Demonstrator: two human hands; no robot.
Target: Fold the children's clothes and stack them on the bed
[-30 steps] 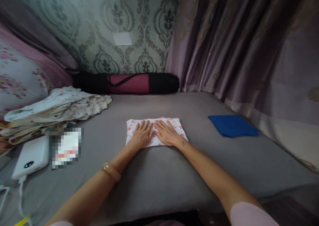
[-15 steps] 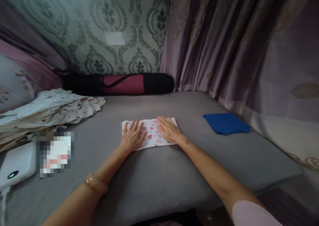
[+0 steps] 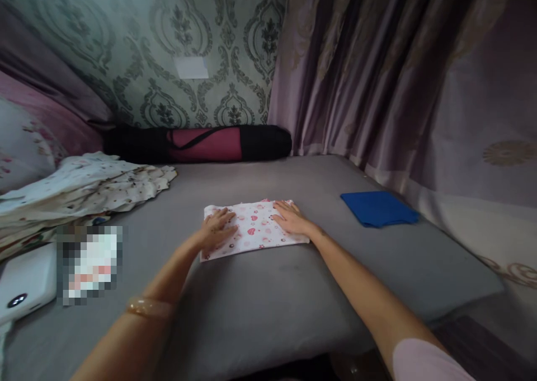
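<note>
- Patterned wallpaper (image 3: 229, 40) covers the back wall, with one white plate (image 3: 192, 67) on it; purple curtain (image 3: 356, 73) hangs down the right side, in too many folds to count.
- Grey sheet (image 3: 260, 308) spreads under everything, giving a broad, level surface that probably suits laying cloth flat.
- One printed cloth (image 3: 257, 236), white with pink hearts, lies in the middle of the sheet, directly in front of the person; it seems folded, but its layers cannot be counted.
- Two hands are on it, both unclenched and gripping nothing. The left hand (image 3: 217, 228) lies with fingers spread over the left end; the right hand (image 3: 291, 217) lies palm down at the right end, fingers towards the far corner. Set so far apart, they likely keep both ends flat.
- One bangle (image 3: 151, 308) circles the left forearm.
- One blue cloth (image 3: 378, 208) lies flat to the right, well apart from the hands, perhaps so that it leaves the middle free.
- One long black and red bag (image 3: 203, 145) lies along the wall, seemingly tucked back out of the way.
- To the left are one heap of spotted fabric (image 3: 100, 179), its pieces uncountable, one white device (image 3: 27, 280) and one blurred-out item (image 3: 94, 263).
</note>
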